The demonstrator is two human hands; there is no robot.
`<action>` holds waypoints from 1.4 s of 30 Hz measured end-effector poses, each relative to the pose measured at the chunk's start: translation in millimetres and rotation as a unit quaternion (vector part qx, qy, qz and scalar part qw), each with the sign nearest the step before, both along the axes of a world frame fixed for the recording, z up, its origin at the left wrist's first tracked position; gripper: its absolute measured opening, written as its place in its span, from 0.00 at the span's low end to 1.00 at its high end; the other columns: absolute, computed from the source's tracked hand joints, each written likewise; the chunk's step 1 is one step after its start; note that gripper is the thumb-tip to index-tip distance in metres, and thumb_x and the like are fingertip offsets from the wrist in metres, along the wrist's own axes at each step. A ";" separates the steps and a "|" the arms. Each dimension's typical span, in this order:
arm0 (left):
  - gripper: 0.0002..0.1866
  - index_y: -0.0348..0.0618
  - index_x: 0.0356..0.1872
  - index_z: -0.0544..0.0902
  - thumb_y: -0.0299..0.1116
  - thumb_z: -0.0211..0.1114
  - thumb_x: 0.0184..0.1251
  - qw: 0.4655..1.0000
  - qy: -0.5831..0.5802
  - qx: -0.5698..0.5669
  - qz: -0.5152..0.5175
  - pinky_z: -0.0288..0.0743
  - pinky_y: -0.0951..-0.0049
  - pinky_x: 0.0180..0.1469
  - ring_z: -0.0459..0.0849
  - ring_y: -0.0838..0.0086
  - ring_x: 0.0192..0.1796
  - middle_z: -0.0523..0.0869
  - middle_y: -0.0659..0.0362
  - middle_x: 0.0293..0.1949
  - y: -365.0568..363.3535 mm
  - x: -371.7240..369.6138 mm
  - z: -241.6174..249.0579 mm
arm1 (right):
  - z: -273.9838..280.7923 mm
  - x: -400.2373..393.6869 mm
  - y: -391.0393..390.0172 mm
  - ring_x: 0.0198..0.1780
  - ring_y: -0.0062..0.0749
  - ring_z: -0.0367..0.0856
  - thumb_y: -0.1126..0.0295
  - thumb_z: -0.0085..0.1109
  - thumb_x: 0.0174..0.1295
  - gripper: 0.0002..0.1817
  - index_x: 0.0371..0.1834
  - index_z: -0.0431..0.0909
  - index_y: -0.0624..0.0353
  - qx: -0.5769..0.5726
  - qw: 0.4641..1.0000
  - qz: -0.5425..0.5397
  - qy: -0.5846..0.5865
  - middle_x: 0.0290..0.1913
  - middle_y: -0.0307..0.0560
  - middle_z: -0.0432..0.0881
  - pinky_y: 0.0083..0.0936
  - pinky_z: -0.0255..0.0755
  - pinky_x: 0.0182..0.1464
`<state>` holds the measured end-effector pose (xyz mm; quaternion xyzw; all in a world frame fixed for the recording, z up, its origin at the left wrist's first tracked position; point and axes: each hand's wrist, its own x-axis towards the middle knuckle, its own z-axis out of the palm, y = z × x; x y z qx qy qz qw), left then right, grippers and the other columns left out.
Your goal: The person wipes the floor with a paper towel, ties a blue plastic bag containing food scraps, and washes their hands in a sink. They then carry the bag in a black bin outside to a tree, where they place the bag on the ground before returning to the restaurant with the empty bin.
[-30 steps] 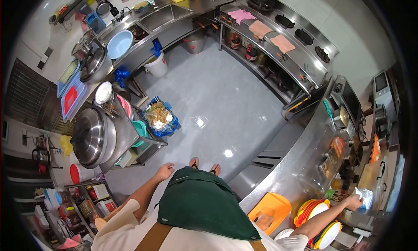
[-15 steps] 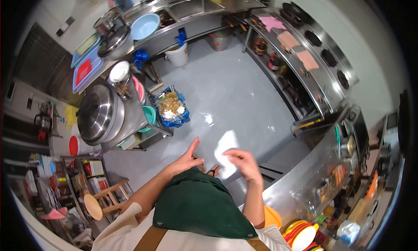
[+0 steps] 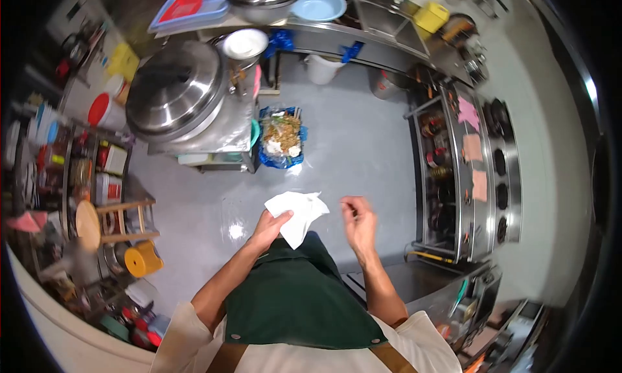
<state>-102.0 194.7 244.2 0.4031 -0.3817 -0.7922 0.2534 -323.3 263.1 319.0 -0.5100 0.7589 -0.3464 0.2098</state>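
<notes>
A white tissue or cloth (image 3: 299, 216) is held in my left hand (image 3: 271, 226), its thumb over the near left edge and the loose part spreading to the right. My right hand (image 3: 357, 217) is raised just right of the cloth and apart from it. Its fingers are bent together and slightly blurred; whether anything small is between them cannot be made out. Beyond the hands, on the floor, a blue bag-lined container (image 3: 301, 135) holds food scraps and white crumpled pieces. Below the hands is the dark green apron (image 3: 291, 295).
A steel table (image 3: 230, 136) carries a large lidded pot (image 3: 173, 91) at left. A wooden stool (image 3: 89, 225) and a yellow stool (image 3: 144, 258) stand at lower left. A white bucket (image 3: 322, 70) is under the sink counter. The stove counter (image 3: 460, 179) runs along the right.
The white cloth has passed from my right hand to my left, which has closed on it. The view has turned to the right, so the room's contents appear shifted.
</notes>
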 end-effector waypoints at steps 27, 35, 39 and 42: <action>0.15 0.46 0.45 0.84 0.41 0.53 0.68 0.942 -0.211 -0.004 -0.260 0.75 0.55 0.57 0.85 0.50 0.52 0.85 0.44 0.49 237.2 -80.7 -259.5 | -360.5 -147.8 -98.2 0.41 0.60 0.84 0.67 0.55 0.52 0.12 0.37 0.82 0.58 0.356 0.894 0.181 0.203 0.34 0.61 0.85 0.44 0.76 0.45; 0.19 0.40 0.49 0.82 0.41 0.63 0.61 0.997 0.023 -0.006 -0.069 0.75 0.55 0.57 0.83 0.48 0.53 0.85 0.44 0.49 259.4 -66.3 -296.0 | -466.7 -101.1 -153.7 0.45 0.58 0.83 0.71 0.52 0.54 0.15 0.47 0.73 0.59 0.355 0.879 0.118 0.297 0.41 0.61 0.84 0.45 0.77 0.46; 0.19 0.44 0.50 0.82 0.41 0.65 0.58 0.955 -0.165 -0.012 -0.247 0.76 0.52 0.53 0.83 0.50 0.52 0.86 0.46 0.46 113.8 -3.9 -356.9 | -606.7 -100.0 -169.2 0.46 0.56 0.84 0.67 0.58 0.56 0.18 0.50 0.69 0.57 0.401 0.829 0.066 0.384 0.46 0.59 0.81 0.45 0.79 0.47; 0.16 0.48 0.50 0.80 0.38 0.63 0.61 0.934 -0.357 -0.022 -0.013 0.78 0.53 0.48 0.86 0.55 0.45 0.87 0.50 0.40 44.7 56.1 -434.5 | -686.8 -77.5 -172.0 0.47 0.55 0.84 0.65 0.62 0.55 0.21 0.50 0.67 0.56 0.396 0.820 0.033 0.412 0.49 0.57 0.79 0.45 0.80 0.48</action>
